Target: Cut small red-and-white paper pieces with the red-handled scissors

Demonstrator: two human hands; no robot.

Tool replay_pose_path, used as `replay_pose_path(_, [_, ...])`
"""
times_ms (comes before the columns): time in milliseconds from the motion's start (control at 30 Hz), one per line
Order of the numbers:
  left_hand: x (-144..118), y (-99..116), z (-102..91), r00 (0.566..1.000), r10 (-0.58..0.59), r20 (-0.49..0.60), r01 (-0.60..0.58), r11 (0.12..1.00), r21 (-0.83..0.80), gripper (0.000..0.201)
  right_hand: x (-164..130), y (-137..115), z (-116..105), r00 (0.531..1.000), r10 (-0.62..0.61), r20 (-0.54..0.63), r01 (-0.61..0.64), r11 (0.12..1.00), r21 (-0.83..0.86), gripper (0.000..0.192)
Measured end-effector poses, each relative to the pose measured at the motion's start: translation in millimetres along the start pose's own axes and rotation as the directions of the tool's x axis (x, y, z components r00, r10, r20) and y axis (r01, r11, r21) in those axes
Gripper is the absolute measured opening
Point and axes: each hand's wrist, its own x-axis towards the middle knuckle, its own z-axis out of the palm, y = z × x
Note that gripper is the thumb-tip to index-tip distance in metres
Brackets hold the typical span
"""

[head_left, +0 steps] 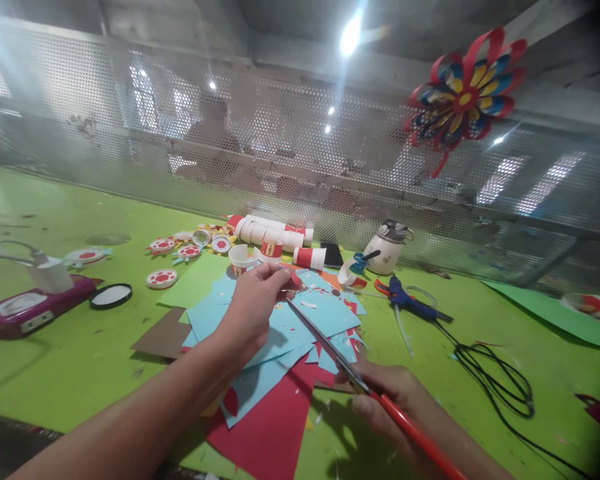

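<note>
Pinching what seems a red paper scrap (295,281), the left hand (253,300), fingertips closed, sits beside the steel scissors (349,371) gripped by the right hand (387,393), over matte blue sheets (280,333) inward of the bench's (80,373) near edge; cutting looks unfinished, while round red-spotted discs (161,279) toward the far edge appear complete.

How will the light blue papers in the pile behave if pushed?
Probably light and floppy: the light blue papers look like thin, flat sheets. They'd likely slide rather than tip, since they overlap at odd angles with red paper beneath. Small scraps on top may scatter.
</note>
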Motion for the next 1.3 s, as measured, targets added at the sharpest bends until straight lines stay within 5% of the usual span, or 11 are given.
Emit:
replay_pose_path(367, [4, 6, -3.0, 0.999, -0.020, 0.027, 0.022, 0.995, -0.098, 0.009, 0, 2, -15, 0.997, 0.074, 0.003, -0.074, 0.997, 0.000, 0.044])
replay_pose_path(533, [3, 4, -4.3, 0.993, -0.059, 0.100, 0.069, 0.993, -0.097, 0.009, 2, 6, -18, 0.977, 0.122, -0.174, -0.137, 0.988, -0.075, 0.044])
replay_pose_path(700, [0, 0, -3.5, 0.969, -0.116, 0.216, 0.127, 0.991, -0.035, 0.010, 6, 5, -15, 0.948, 0.112, -0.297, -0.103, 0.994, 0.049, 0.040])
replay_pose_path(1000, [-15, -7, 7.8, 0.884, -0.293, 0.364, 0.254, 0.955, 0.154, 0.022, 4, -9, -16, 0.933, 0.223, -0.284, -0.116, 0.930, 0.350, 0.036])
replay_pose_path(1300, [-14, -9, 6.0, 0.874, -0.230, 0.427, 0.177, 0.971, 0.162, 0.033, 5, 3, -16, 0.948, 0.224, -0.225, -0.124, 0.914, 0.386, 0.045])
